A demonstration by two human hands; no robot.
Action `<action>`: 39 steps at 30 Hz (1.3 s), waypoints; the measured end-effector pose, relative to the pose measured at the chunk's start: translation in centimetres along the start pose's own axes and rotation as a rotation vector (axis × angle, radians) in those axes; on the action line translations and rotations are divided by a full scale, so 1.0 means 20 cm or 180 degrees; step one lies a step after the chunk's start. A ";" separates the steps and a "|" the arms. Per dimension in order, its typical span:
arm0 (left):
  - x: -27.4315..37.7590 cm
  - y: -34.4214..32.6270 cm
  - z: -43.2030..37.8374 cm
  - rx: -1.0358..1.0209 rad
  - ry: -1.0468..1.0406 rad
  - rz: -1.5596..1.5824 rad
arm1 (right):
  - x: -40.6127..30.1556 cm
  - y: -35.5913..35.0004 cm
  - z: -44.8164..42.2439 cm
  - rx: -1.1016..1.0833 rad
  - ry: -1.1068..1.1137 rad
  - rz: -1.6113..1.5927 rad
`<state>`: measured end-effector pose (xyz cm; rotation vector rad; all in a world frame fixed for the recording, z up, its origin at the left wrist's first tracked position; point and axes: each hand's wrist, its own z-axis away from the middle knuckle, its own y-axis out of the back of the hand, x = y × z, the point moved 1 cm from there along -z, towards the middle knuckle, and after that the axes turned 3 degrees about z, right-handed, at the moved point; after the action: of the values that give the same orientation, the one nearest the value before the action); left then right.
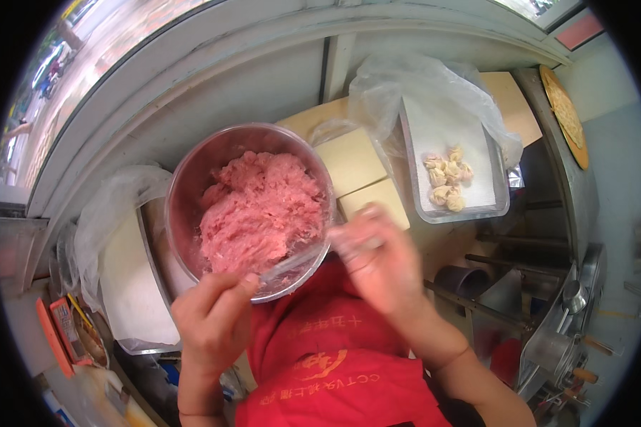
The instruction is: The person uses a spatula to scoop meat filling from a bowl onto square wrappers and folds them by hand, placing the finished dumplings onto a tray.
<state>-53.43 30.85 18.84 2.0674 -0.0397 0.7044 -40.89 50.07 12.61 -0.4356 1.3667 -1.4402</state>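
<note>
A large metal bowl (184, 213) holds a heap of pink minced meat (267, 208). My left hand (216, 315) is at the bowl's near-left rim, fingers closed on a thin, flat tool (294, 262) that reaches over the bowl's near edge; its exact kind is unclear. My right hand (379, 261), blurred, is at the bowl's right rim, its fingertips bent near the tool's other side; whether it grips anything cannot be told. Two stacks of square dough wrappers (350, 160) lie right of the bowl. Several folded wontons (448, 179) sit on a lined metal tray (462, 216) farther right.
A lined tray (133, 277) partly under a plastic bag (123, 197) stands left of the bowl. Another clear bag (406, 80) drapes over the wonton tray. Metal racks (497, 315) and wooden-handled strainers (585, 375) are at lower right. A wall and window frame run behind.
</note>
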 end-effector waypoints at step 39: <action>-0.03 0.10 -0.05 -0.1822 0.0502 -0.1124 | -0.31 0.16 -0.12 -0.1848 0.0972 0.6723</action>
<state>-55.00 30.34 20.38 1.4192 0.1891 0.5529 -39.09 57.10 11.54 0.8154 1.4117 0.6643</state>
